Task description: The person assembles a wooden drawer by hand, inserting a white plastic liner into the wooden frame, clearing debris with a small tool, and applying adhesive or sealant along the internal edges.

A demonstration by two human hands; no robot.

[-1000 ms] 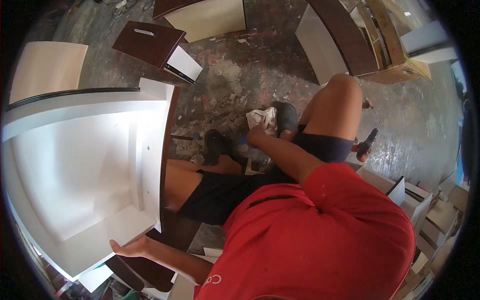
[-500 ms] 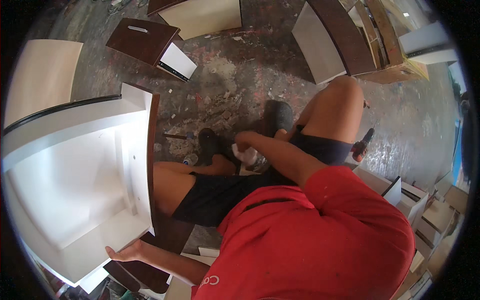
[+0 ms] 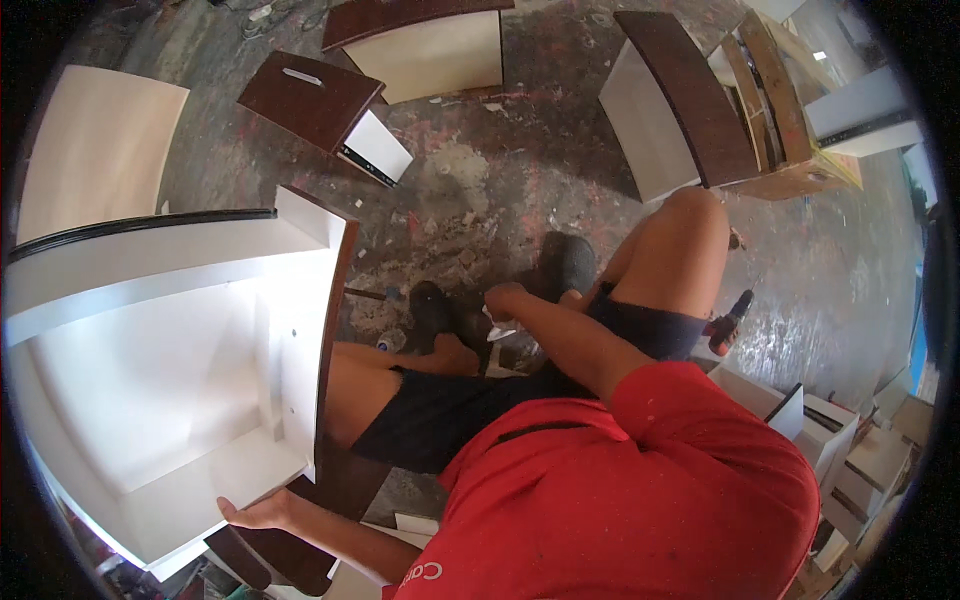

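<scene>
A white open cabinet box [image 3: 150, 380] with a dark brown side edge leans at my left, its hollow inside facing me. My left hand [image 3: 255, 513] holds its near bottom edge, the thumb on the inner panel and the other fingers partly hidden. Over the floor between my legs, my right hand [image 3: 507, 300] is closed around a crumpled white cloth [image 3: 499, 330], only part of which shows below the fingers.
Brown drawers [image 3: 310, 100] and a curved brown-topped unit [image 3: 665, 105] stand ahead on the stained floor. A cordless drill [image 3: 730, 325] lies right of my knee. A hammer [image 3: 375, 293] and a clear bottle [image 3: 391, 340] lie by my left foot. White drawer parts [image 3: 820, 425] crowd the right.
The view has shifted slightly, so the surroundings sit a little lower and further right. Less of the cloth shows below my right hand. My left hand keeps its hold on the cabinet edge.
</scene>
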